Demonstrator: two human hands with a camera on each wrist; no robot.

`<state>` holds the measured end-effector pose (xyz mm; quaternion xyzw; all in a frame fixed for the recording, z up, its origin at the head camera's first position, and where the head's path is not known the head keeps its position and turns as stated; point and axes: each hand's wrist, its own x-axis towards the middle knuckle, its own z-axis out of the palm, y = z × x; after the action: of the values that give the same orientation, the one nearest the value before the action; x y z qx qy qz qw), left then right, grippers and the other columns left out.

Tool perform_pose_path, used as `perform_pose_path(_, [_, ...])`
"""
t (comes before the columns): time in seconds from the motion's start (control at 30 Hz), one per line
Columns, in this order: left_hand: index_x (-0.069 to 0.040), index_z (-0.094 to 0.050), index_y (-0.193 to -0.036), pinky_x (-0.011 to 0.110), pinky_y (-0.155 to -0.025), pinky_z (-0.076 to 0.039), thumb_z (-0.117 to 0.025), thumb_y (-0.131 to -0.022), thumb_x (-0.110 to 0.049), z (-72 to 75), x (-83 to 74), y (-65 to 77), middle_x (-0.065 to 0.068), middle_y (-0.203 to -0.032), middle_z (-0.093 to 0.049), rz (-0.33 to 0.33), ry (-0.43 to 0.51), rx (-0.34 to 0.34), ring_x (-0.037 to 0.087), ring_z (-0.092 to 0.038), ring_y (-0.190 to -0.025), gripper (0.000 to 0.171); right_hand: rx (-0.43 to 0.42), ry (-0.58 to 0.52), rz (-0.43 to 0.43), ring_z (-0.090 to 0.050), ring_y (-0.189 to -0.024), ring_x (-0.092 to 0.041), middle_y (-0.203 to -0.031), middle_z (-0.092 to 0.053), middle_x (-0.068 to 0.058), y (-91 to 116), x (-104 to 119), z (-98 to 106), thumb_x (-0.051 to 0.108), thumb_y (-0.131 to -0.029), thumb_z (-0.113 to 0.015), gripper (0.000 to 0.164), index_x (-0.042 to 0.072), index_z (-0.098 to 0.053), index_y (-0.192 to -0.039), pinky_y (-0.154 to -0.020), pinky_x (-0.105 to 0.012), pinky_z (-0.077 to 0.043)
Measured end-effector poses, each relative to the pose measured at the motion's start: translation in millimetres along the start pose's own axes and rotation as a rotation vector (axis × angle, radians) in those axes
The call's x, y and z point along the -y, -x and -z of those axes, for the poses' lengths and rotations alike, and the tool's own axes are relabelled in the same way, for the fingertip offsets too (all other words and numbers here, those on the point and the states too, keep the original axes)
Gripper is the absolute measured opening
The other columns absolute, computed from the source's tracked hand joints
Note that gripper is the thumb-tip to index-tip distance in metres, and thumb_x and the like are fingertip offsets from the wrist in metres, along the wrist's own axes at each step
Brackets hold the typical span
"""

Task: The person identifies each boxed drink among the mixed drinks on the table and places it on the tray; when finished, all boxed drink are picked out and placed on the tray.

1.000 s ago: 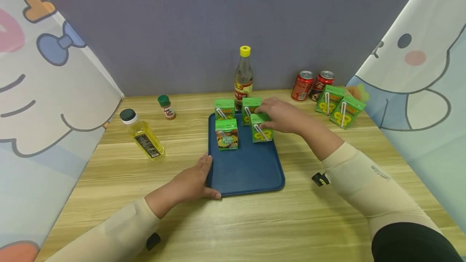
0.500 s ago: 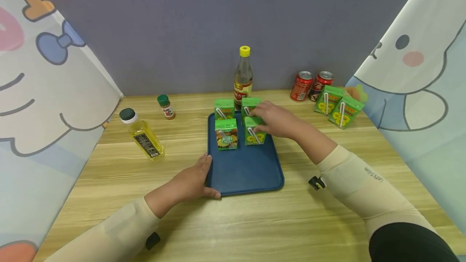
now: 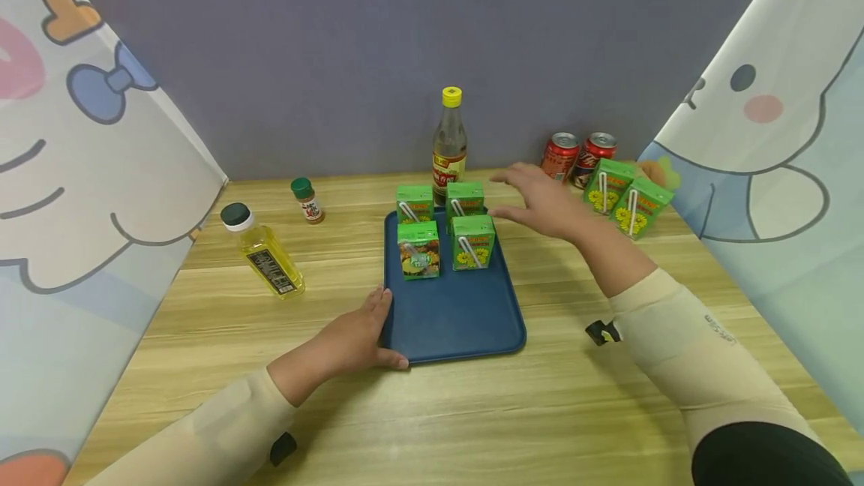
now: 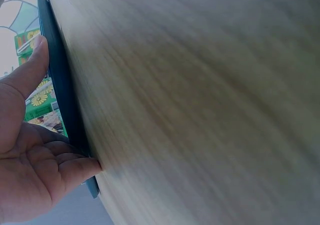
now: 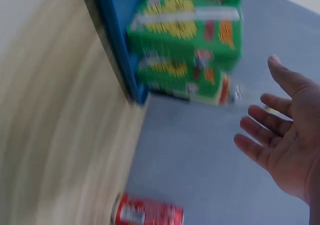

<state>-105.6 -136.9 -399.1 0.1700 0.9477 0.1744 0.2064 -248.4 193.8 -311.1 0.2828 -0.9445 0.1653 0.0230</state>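
My left hand (image 3: 354, 336) rests against the near left corner of a dark blue tray (image 3: 459, 321), its fingers along the left edge and thumb at the front edge. In the left wrist view the thumb and fingers touch the tray's side (image 4: 62, 80). Several green drink cartons with straws stand on the tray in two rows; the front right carton (image 3: 472, 243) and the front left carton (image 3: 419, 250) are nearest. My right hand (image 3: 547, 205) hovers to the right of the cartons, fingers spread, holding nothing. The right wrist view, blurred, shows the right palm (image 5: 295, 150) apart from the cartons.
A yellow-capped sauce bottle (image 3: 450, 148) stands behind the tray. Two red cans, one a cola can (image 3: 594, 160), and two more cartons, one a tilted carton (image 3: 641, 206), are at the back right. An oil bottle (image 3: 266, 253) and green-capped spice jar (image 3: 308, 201) stand left.
The front right carton has slid left, closer to its neighbour. My right hand has let go of it and moved right, its fingers spreading. The left hand stays at the tray.
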Motion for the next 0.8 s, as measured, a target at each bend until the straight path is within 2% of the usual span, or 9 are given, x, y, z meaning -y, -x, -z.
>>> perform_pose_path(0.23, [0.002,-0.015,-0.156,0.049,-0.109,-0.039,-0.078,-0.075,-0.056,-0.2,0.7,-0.9,0.023,-0.163,-0.01,0.007,-0.007,0.007,0.039,-0.03,-0.145,0.118,-0.225,-0.11,-0.18,-0.025,-0.143,-0.043,-0.154,-0.033,-0.021,27,-55,37,0.048,-0.094,-0.062,0.078,0.005,-0.032,-0.152,-0.112,-0.063,-0.023])
perform_pose_path(0.33, [0.002,-0.015,-0.156,0.049,-0.108,-0.039,-0.078,-0.075,-0.057,-1.0,1.2,-2.1,0.022,-0.163,-0.01,0.009,-0.006,0.008,0.039,-0.031,-0.144,0.118,-0.338,-0.188,-0.275,-0.021,-0.144,-0.045,-0.157,-0.026,-0.024,44,-84,44,0.043,-0.094,-0.063,0.082,0.004,-0.024,-0.155,-0.113,-0.064,-0.019])
perform_pose_path(0.47, [0.001,-0.016,-0.156,0.049,-0.109,-0.039,-0.078,-0.075,-0.057,-1.3,0.7,-2.8,0.021,-0.163,-0.009,0.012,-0.008,0.005,0.038,-0.031,-0.144,0.118,-0.436,-0.276,-0.416,-0.016,-0.146,-0.044,-0.16,-0.016,-0.023,68,-123,43,0.041,-0.094,-0.063,0.088,0.006,-0.013,-0.158,-0.116,-0.063,-0.016])
perform_pose_path(0.6, [0.002,-0.016,-0.156,0.049,-0.109,-0.039,-0.077,-0.075,-0.058,-0.9,0.0,-2.6,0.021,-0.163,-0.009,0.013,-0.018,0.002,0.038,-0.031,-0.144,0.118,-0.429,-0.378,-0.537,-0.008,-0.148,-0.045,-0.162,-0.005,-0.024,89,-155,34,0.045,-0.093,-0.062,0.097,0.006,-0.001,-0.158,-0.116,-0.064,-0.013])
perform_pose_path(0.7, [0.002,-0.016,-0.155,0.049,-0.109,-0.039,-0.077,-0.075,-0.058,-0.9,-0.3,-2.4,0.021,-0.163,-0.01,0.012,-0.018,0.002,0.038,-0.03,-0.145,0.117,-0.38,-0.478,-0.6,-0.006,-0.147,-0.049,-0.162,0.001,-0.025,102,-171,24,0.048,-0.093,-0.062,0.102,0.007,0.006,-0.157,-0.114,-0.066,-0.014])
perform_pose_path(0.77, [0.002,-0.016,-0.155,0.049,-0.109,-0.039,-0.078,-0.075,-0.057,-0.9,-0.2,-2.1,0.022,-0.163,-0.01,0.011,-0.014,0.0,0.038,-0.03,-0.145,0.117,-0.34,-0.538,-0.623,-0.007,-0.146,-0.049,-0.162,0.003,-0.026,107,-180,18,0.047,-0.093,-0.062,0.105,0.007,0.011,-0.157,-0.115,-0.064,-0.016])
perform_pose_path(0.8, [0.002,-0.016,-0.155,0.049,-0.109,-0.038,-0.078,-0.075,-0.057,-0.9,0.0,-2.0,0.022,-0.163,-0.01,0.011,-0.011,0.0,0.038,-0.03,-0.145,0.117,-0.321,-0.552,-0.629,-0.012,-0.145,-0.049,-0.161,0.0,-0.027,110,-184,14,0.047,-0.093,-0.062,0.105,0.005,0.011,-0.156,-0.115,-0.062,-0.02])
